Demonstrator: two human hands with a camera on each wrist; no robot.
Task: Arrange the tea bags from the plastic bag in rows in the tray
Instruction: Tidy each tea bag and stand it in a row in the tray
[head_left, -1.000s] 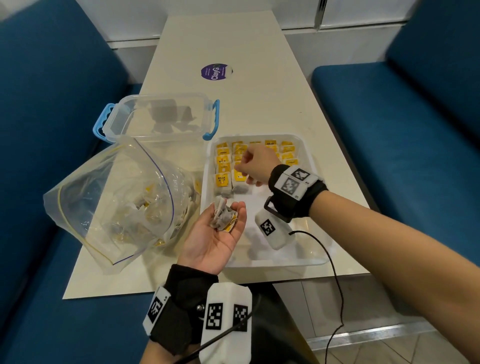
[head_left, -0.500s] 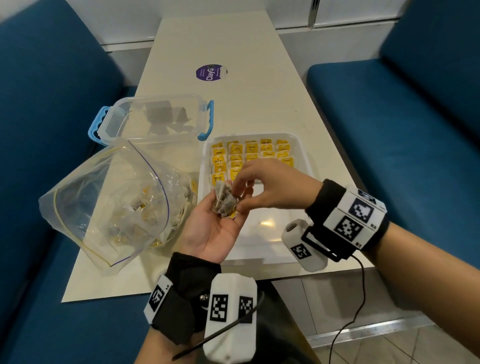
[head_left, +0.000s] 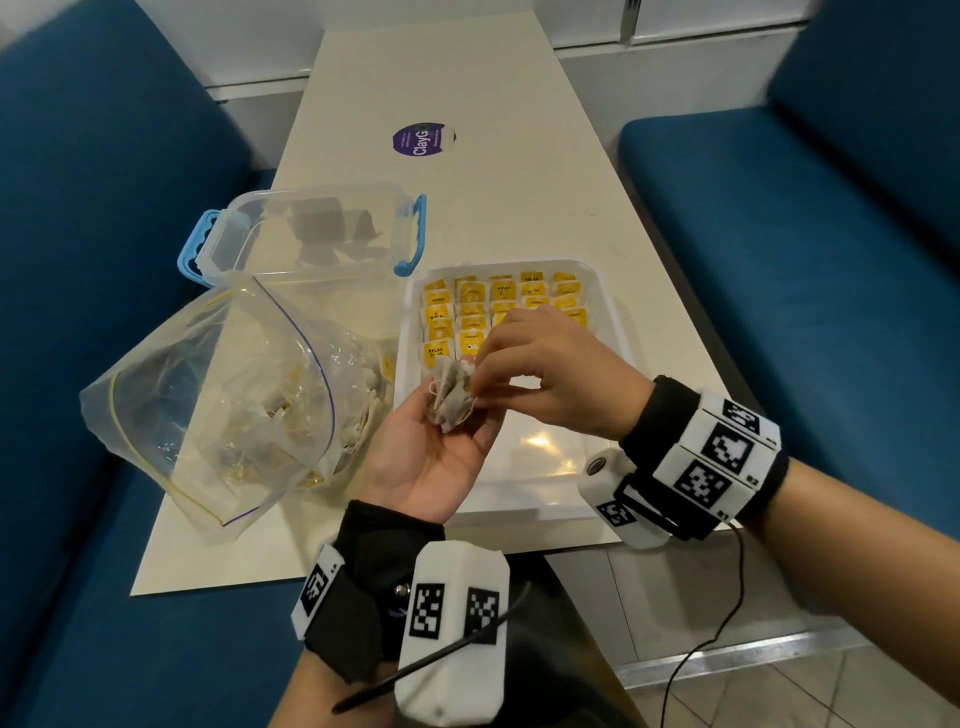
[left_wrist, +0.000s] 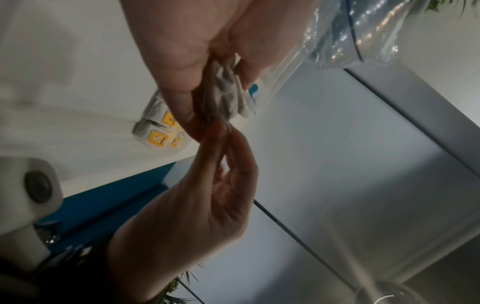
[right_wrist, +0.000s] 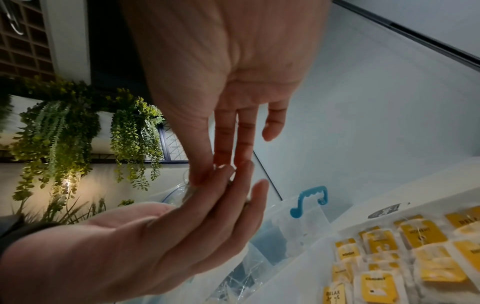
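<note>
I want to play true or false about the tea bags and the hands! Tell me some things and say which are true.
1. The left hand lies palm up with a small bunch of tea bags on it. True.
2. The right hand is reaching into the plastic bag. False: it pinches at the bunch on the left palm.
3. The tray is full to its near edge. False: the yellow-tagged rows fill only the far part; the near part is bare.
4. A clear box with blue handles stands beyond the plastic bag. True.
5. The plastic bag lies right of the tray. False: it lies left.
</note>
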